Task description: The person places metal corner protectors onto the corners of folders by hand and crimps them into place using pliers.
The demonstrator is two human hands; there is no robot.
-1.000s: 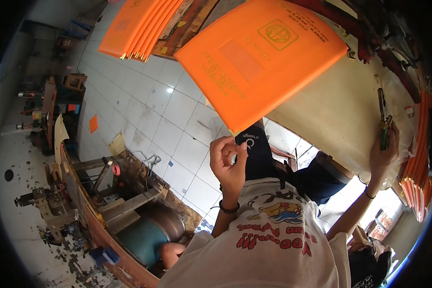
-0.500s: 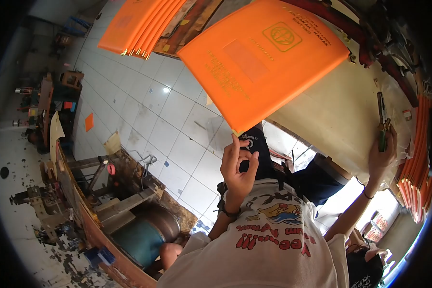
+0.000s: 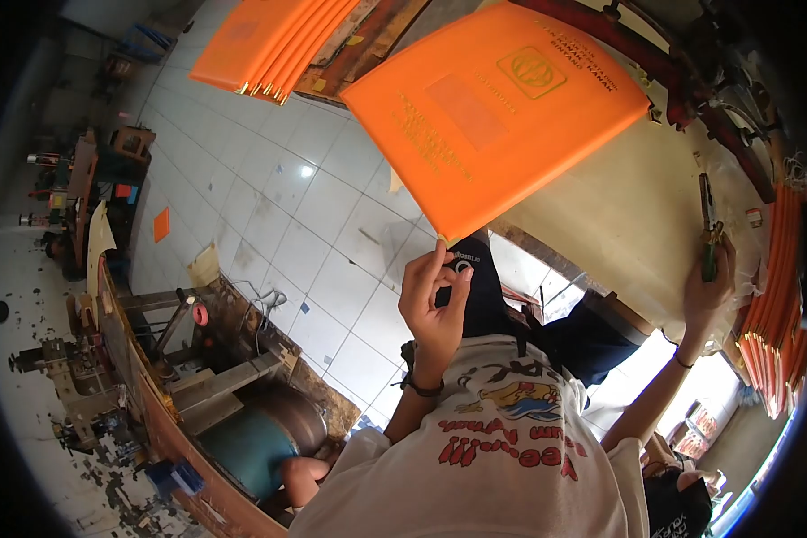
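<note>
An orange folder (image 3: 502,117) with gold print lies over the pale tabletop (image 3: 601,215), its near corner jutting past the edge. At that corner, where a small gold piece shows, my left hand (image 3: 435,300) touches with the index fingertip. Its other fingers curl toward the thumb; anything between them is too small to make out. On the right of the tabletop, my right hand (image 3: 713,273) is closed round the green handle of a metal hand tool (image 3: 708,224), whose jaws point away from me.
Orange folders with gold corners stand at the upper left (image 3: 273,45) and far right (image 3: 776,305). A dark red metal frame (image 3: 681,81) crosses the upper right. Lower left are a wooden bench (image 3: 179,448) and a teal drum (image 3: 251,444). Another person (image 3: 681,493) is at lower right.
My left index finger straightened up to the folder's corner, then the hand shifted slightly left with the fingertip there. The tool stays in my right hand. The view has shifted a little.
</note>
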